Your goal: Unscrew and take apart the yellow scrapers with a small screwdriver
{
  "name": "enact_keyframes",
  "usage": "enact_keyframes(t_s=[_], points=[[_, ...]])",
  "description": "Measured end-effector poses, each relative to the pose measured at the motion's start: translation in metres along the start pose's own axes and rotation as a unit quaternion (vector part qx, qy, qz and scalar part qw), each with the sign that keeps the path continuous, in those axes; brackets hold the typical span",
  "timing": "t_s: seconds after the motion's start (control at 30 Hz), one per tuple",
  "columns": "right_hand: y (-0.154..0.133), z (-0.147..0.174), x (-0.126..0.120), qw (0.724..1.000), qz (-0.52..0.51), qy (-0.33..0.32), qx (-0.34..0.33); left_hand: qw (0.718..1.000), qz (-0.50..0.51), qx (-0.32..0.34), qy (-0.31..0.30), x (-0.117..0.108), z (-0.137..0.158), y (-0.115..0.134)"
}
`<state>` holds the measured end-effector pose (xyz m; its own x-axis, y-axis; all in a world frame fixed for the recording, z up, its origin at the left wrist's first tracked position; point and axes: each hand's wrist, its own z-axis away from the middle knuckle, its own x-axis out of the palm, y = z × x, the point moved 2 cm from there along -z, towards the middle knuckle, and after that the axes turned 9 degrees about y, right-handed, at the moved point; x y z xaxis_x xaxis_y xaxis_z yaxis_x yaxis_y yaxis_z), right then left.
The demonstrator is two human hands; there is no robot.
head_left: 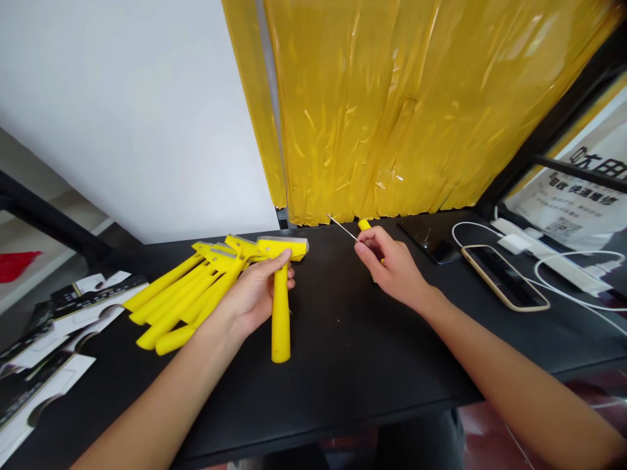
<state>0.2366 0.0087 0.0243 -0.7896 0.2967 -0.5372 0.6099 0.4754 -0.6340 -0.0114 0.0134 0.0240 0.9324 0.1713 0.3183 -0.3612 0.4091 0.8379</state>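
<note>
My left hand [267,281] is closed round the neck of a yellow scraper [281,320]. Its handle points down toward me, and a metal strip lies along the top of its head. Left of that hand, several more yellow scrapers [181,294] lie in a pile, heads together and handles fanned out. In my right hand [392,264] is a screwdriver [343,226], whose thin metal shaft points up and to the left; the fingers hide its handle. Just behind those fingers shows the end of a yellow cylinder [364,224], the rest of it hidden.
Black-and-white printed cards [63,339] lie at the left of the black table [333,391]. On the right are a dark flat device [428,238], a phone [504,277], and a white power strip [553,254] with cables. Yellow plastic sheeting [392,117] hangs behind.
</note>
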Motion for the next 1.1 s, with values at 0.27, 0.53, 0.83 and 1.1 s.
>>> enact_keyframes(t_s=[0.27,0.53,0.83,1.1], points=[[-0.020,0.014,0.010,0.998,-0.049,-0.044,-0.014,0.993,-0.016,0.114,0.017,0.001,-0.005,-0.003],[-0.027,0.021,0.014,0.998,-0.047,-0.044,-0.027,0.971,-0.119,0.207,0.026,0.006,0.004,-0.010],[-0.022,0.018,0.011,0.998,-0.062,-0.017,-0.018,0.977,-0.087,0.196,-0.004,0.005,-0.002,-0.014],[-0.009,0.013,0.018,0.972,-0.220,-0.021,0.079,0.992,0.004,-0.038,-0.123,0.013,0.009,-0.019]])
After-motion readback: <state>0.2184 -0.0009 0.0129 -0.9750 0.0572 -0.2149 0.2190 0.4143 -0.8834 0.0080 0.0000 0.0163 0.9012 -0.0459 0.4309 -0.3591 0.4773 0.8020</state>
